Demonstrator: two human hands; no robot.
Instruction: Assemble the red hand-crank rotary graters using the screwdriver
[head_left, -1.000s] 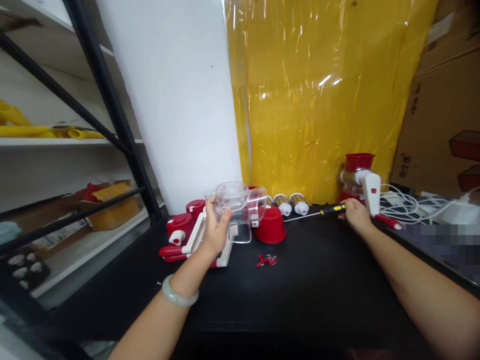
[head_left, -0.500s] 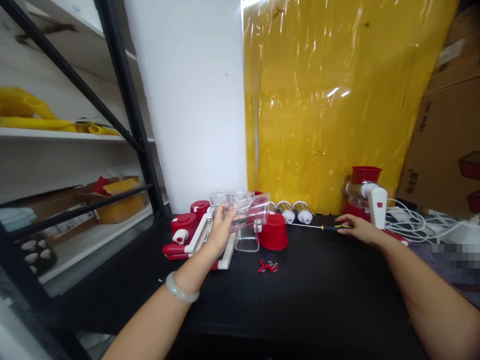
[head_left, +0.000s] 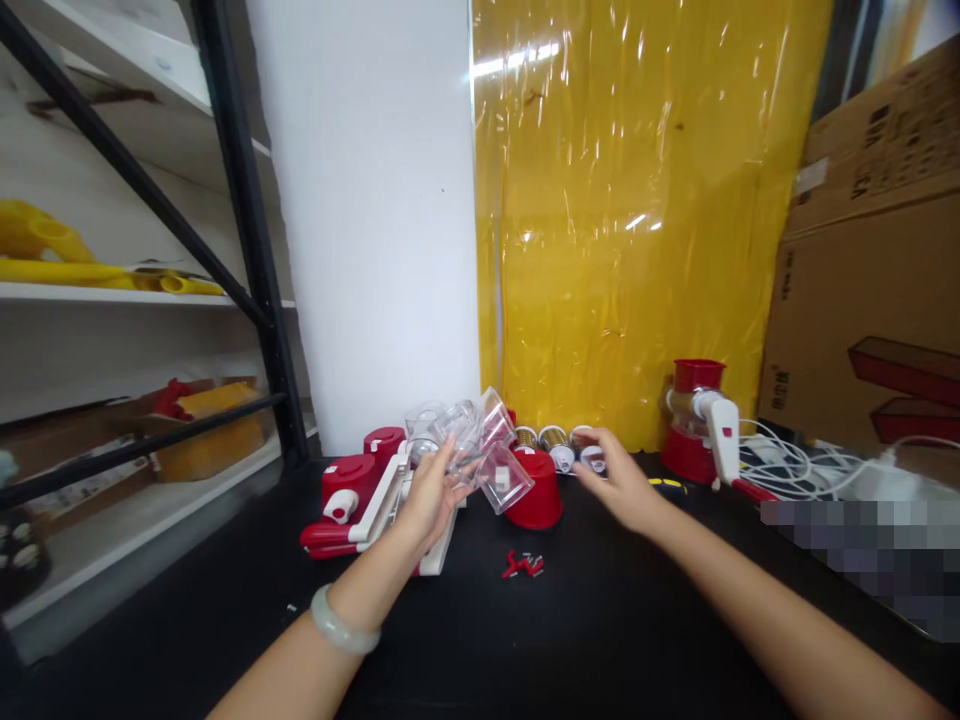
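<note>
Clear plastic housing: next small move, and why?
I'd probably bring the right hand over to steady the clear plastic housing. Only the left hand holds it, at a tilt, while the right is open, seemingly empty, and just to the right of the red cup.

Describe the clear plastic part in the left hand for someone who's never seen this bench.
Find the yellow plastic curtain behind the black table. Below its lower left corner, the left hand holds the clear plastic part beside an opaque red cup. Another clear piece sits behind and left; only this one is held.
</note>
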